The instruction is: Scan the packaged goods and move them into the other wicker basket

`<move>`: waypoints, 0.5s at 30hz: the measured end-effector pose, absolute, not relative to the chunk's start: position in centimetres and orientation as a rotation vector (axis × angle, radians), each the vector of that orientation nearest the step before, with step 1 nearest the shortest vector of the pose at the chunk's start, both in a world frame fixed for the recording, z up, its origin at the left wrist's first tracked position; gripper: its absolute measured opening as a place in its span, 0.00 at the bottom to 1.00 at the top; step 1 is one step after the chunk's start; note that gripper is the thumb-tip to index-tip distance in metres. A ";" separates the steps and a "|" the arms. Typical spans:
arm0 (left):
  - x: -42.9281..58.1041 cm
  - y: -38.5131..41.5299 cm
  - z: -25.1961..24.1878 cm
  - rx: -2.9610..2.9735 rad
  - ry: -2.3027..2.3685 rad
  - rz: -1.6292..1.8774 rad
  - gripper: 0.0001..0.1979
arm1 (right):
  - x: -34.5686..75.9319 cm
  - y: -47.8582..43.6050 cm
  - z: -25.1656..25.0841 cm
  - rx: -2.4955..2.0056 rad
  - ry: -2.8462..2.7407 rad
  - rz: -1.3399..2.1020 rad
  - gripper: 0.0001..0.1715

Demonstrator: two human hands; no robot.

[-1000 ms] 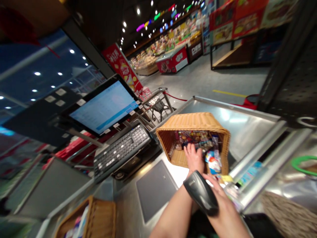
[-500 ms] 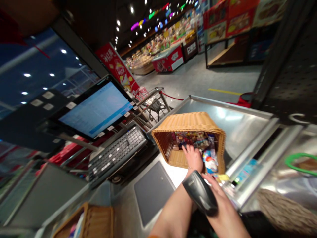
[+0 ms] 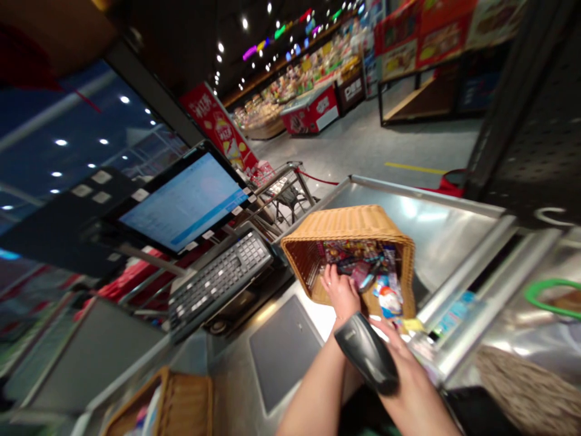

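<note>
Gripped in my right hand [image 3: 405, 372], a black scanner [image 3: 367, 354] partly hides my left wrist.
From it: tipped wicker basket [image 3: 349, 224] at twelve o'clock, my left hand [image 3: 341, 292] inside, its hold too blurred to tell; bright packet [image 3: 389, 301] at one, keyboard [image 3: 222, 278] at ten, gray pad [image 3: 285, 354] at nine.

Metal counter [image 3: 447, 221] beneath a wicker basket [image 3: 349, 221] on its side

Black scanner [image 3: 367, 354], tipped wicker basket [image 3: 348, 221], packets [image 3: 389, 299] inside
</note>
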State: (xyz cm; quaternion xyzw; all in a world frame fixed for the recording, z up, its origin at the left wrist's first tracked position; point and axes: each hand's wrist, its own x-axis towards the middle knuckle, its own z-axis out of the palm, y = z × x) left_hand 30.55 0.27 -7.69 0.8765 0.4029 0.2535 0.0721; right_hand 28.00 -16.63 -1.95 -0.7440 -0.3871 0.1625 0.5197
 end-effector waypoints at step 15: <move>23.6 0.7 -2.9 2.308 1.314 1.019 0.12 | 26.8 -16.7 -1.2 -1.846 -1.098 0.377 0.25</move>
